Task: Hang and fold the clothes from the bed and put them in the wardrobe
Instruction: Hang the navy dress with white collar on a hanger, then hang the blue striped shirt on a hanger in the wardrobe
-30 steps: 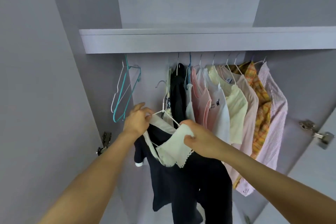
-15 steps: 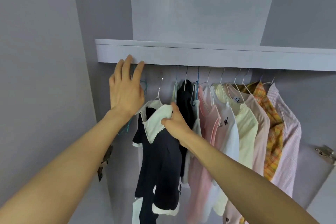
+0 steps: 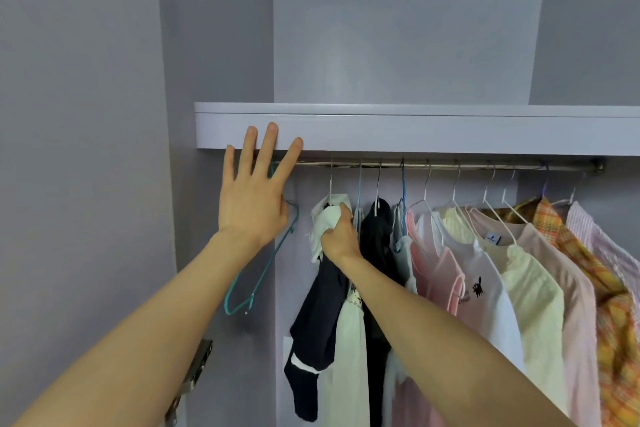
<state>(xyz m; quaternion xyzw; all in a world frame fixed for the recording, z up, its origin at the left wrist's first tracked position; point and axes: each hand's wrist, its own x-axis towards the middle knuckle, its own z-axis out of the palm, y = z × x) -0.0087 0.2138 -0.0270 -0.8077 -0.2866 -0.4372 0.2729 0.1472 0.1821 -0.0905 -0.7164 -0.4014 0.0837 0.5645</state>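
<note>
The navy dress (image 3: 322,305) hangs on the rail (image 3: 450,165), at six o'clock from it. The right hand (image 3: 341,241) pinches its white collar (image 3: 327,222), which sits between thumb and fingers. The left hand (image 3: 254,199) spreads flat, fingertips at the shelf edge (image 3: 415,132).

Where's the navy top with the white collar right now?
In the head view, the navy top hangs on the rail, leftmost garment, between the empty teal hanger and a black garment.

Right hand (image 3: 341,236) on hung navy dress (image 3: 320,305)
</note>
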